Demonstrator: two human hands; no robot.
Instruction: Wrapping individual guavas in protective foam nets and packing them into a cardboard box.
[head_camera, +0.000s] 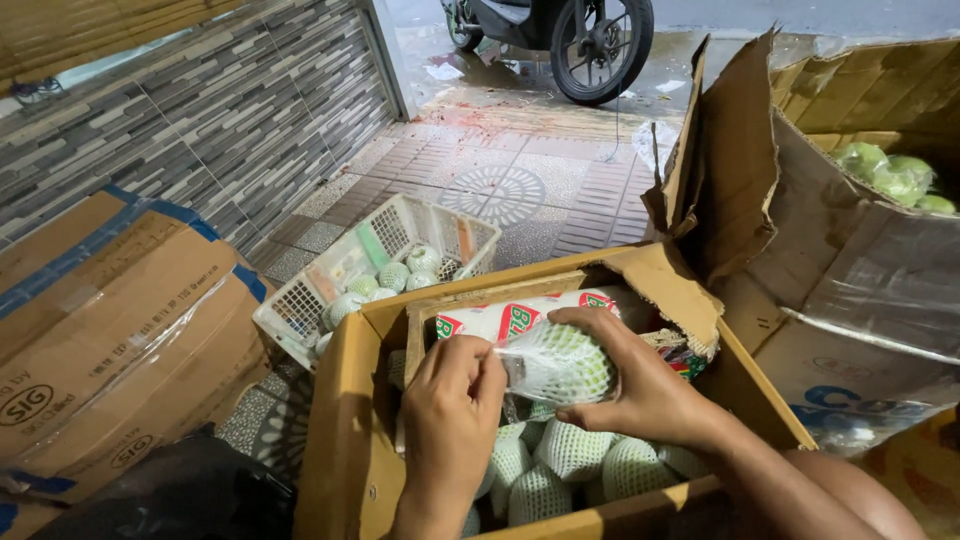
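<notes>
Fruit, round, green, sleeved in white foam net and clear plastic (560, 362), sits above the open brown cardboard box (340, 420), right hand (640, 385) curled around it at 3 o'clock, left hand (450, 405) pinching its wrap at 9 o'clock; white plastic basket (300, 310) at 10 o'clock

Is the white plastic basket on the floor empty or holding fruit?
Holding fruit: the white plastic lattice basket contains several green fruits in white foam netting, clustered low inside it.
</notes>
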